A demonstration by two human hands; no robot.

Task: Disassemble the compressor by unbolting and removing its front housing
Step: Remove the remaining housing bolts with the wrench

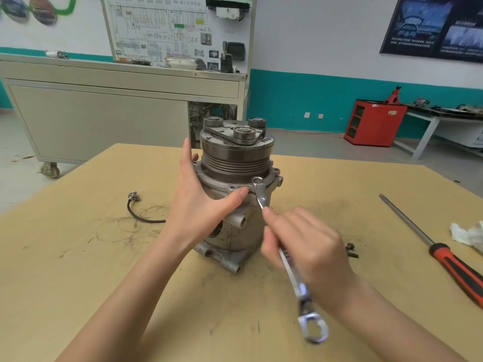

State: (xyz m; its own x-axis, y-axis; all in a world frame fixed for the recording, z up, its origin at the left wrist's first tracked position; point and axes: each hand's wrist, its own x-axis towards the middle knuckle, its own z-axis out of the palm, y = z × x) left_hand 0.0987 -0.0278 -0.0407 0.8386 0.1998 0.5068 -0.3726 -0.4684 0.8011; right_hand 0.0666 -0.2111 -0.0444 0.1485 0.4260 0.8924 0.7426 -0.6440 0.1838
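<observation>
Steel wrench (pixel 294 276) gripped in right hand (pixel 305 246), ring end on compressor (pixel 235 155) flange; left hand (pixel 198 199) open, flat against compressor side.

Auto training workshop. Wheeled trainer cabinet (pixel 125 108) with a wiring-diagram board (pixel 162 27) stands behind. Red tool cabinet (pixel 373 124) with red jack stand (pixel 392 94) on top sits by the teal-banded wall (pixel 300 100), with a car poster (pixel 433 24) above. Scuffed wooden bench (pixel 78 257) carries a compressor (pixel 235 158), wrench (pixel 261 195), screwdriver (pixel 444 257) and loose bolts (pixel 351 250).
</observation>
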